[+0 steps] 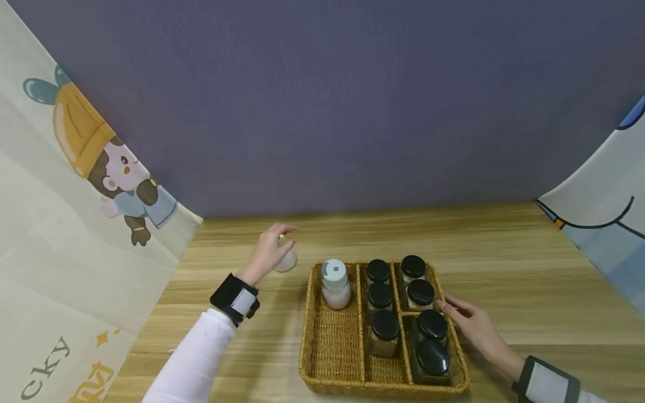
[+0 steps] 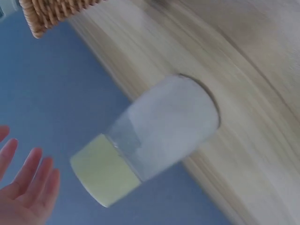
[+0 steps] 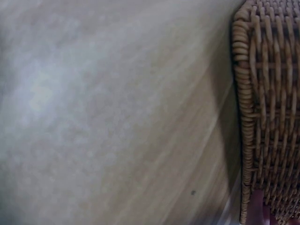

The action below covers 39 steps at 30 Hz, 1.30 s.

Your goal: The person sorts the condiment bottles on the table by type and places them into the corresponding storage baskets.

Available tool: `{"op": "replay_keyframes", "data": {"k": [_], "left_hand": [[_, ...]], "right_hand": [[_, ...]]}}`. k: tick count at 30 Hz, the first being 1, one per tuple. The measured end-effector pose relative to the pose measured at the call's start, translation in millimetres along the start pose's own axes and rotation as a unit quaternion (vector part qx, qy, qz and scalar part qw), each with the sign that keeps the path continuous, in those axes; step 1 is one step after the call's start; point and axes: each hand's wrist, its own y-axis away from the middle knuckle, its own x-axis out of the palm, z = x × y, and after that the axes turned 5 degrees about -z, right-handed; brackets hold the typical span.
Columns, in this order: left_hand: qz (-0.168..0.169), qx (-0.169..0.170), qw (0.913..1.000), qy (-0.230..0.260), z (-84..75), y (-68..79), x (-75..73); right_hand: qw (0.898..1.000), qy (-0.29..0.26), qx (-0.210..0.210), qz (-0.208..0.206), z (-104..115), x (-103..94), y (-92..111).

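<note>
My left hand reaches over a small clear jar of white contents, left of the wicker basket. In the left wrist view the jar's pale yellow lid sits beside my spread fingers, a gap between them, and the jar stands on the wooden table. My right hand rests its fingertips at the basket's right rim. In the right wrist view, fingers show low against the woven side. A white-capped jar stands in the basket's left compartment.
Several black-lidded jars fill the basket's middle and right compartments. Behind the wooden table rises a dark blue-grey panel. Printed cloths hang at the left and right.
</note>
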Motion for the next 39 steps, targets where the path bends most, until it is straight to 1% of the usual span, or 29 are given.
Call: {"op": "replay_keyframes", "data": {"k": [6,11,16,20,25,29,39], "left_hand": [[-0.006,-0.034,0.9991,-0.023,10.0,-0.8,-3.1],[-0.012,-0.053,0.9978,-0.037,18.7,-2.8,-3.2],[0.002,-0.088,0.9948,-0.05,26.1,-4.6,-3.1],[0.012,-0.106,0.9926,-0.057,30.4,-5.1,-1.4],[0.018,-0.115,0.9913,-0.062,34.5,-4.5,1.2],[0.022,-0.123,0.9908,-0.053,36.4,-4.6,2.8],[0.03,-0.125,0.9911,-0.032,38.9,-4.1,2.5]], "right_hand": [[1.0,0.003,-0.009,-0.002,0.5,-0.2,1.0],[1.0,-0.001,-0.012,-0.007,-0.3,0.4,2.2],[1.0,-0.006,-0.005,-0.009,-0.1,0.5,2.2],[1.0,-0.009,-0.003,-0.008,-0.1,0.5,2.1],[1.0,-0.005,-0.005,-0.01,-0.6,0.6,2.4],[1.0,-0.005,0.0,-0.01,-1.0,0.8,3.3],[1.0,-0.002,0.005,-0.017,0.3,1.6,1.3]]}}
